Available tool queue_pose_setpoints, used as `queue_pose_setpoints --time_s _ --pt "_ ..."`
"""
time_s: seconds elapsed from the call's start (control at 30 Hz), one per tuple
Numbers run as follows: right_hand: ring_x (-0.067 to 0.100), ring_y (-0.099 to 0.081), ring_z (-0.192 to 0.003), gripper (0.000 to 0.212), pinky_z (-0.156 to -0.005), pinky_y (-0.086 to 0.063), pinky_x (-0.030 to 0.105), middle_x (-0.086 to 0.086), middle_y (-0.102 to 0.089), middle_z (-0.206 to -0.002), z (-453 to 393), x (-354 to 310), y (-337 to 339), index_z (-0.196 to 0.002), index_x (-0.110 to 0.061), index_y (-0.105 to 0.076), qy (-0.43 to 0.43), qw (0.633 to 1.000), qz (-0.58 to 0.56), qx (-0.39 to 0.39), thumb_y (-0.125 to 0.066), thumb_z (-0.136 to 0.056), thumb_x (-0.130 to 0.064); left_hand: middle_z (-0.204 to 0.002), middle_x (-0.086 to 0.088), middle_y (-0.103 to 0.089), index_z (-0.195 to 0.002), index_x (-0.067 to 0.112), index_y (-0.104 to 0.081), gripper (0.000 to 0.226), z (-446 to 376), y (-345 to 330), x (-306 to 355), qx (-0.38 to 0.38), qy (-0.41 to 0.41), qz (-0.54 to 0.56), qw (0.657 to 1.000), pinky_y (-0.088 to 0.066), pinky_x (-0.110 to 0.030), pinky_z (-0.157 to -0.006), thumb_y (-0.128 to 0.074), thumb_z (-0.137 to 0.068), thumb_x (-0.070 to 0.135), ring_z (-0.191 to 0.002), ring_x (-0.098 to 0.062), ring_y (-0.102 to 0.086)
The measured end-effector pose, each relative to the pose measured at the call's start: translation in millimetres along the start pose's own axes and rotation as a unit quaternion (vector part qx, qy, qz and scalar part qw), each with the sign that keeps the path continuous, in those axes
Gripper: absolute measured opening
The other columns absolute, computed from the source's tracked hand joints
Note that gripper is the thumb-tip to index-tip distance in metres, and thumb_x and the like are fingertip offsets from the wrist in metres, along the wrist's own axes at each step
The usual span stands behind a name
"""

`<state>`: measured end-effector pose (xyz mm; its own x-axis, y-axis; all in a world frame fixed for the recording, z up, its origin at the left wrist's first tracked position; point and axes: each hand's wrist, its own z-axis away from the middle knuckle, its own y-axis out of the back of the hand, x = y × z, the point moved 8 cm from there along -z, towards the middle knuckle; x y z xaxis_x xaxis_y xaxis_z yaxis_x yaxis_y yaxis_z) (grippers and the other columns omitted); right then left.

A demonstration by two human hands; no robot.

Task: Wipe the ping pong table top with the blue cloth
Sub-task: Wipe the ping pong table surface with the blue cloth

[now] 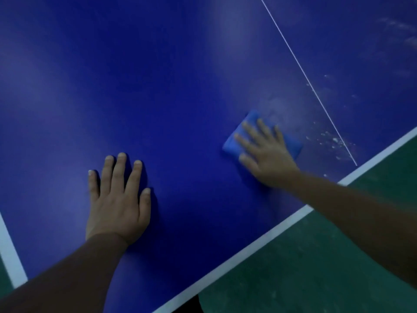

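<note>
From the head camera, a dark blue ping pong table top fills most of the view, seen at a slant. Its white border line runs along the near edge from bottom centre up to the right side, and a second white border strip marks the left edge near the lower left corner. A thin white centre line crosses the surface from the top down to the near edge at right. Beyond the near edge lies a green floor.

The left hand lies flat on the table top, palm down, fingers straight and slightly spread, holding nothing, its forearm coming in across the lower left corner. The right hand is blurred; it presses palm down with fingers extended and spread on the blue cloth, pinning it to the table rather than clutching it. The cloth is a folded pad, lighter blue than the surface, lying near the near edge, just left of the centre line.

Pale dusty smudges and white specks lie on the surface between the cloth and the centre line, close to the near edge, and fainter streaks show towards the upper right.
</note>
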<state>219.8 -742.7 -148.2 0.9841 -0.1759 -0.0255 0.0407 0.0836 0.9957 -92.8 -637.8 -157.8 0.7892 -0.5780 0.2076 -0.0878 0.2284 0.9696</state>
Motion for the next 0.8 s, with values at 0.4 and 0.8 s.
queue_pose_setpoints --time_s 0.4,0.8 --pt "0.032 -0.01 -0.153 0.059 -0.118 -0.013 0.065 0.0 -0.019 -0.166 94.4 -21.2 -16.3 -0.156 -0.035 -0.022 -0.086 0.996 0.006 -0.034 -0.027 -0.101 -0.054 -0.164 -0.012 -0.014 -0.155 0.015 -0.028 0.067 1.0 4.4 1.3 -0.015 0.021 0.013 1.0 0.003 -0.054 -0.122 -0.021 -0.096 0.046 -0.153 -0.026 0.001" --pt "0.032 -0.015 -0.153 0.054 -0.118 -0.015 0.064 -0.002 -0.024 -0.165 91.6 -2.1 -20.4 -0.155 -0.036 -0.029 -0.053 0.998 0.008 -0.014 -0.024 -0.104 -0.053 -0.162 -0.014 -0.019 -0.152 0.012 -0.035 0.073 2.0 7.4 3.8 0.008 0.036 0.023 0.999 0.007 -0.048 -0.12 -0.019 -0.095 0.055 -0.152 -0.029 -0.006"
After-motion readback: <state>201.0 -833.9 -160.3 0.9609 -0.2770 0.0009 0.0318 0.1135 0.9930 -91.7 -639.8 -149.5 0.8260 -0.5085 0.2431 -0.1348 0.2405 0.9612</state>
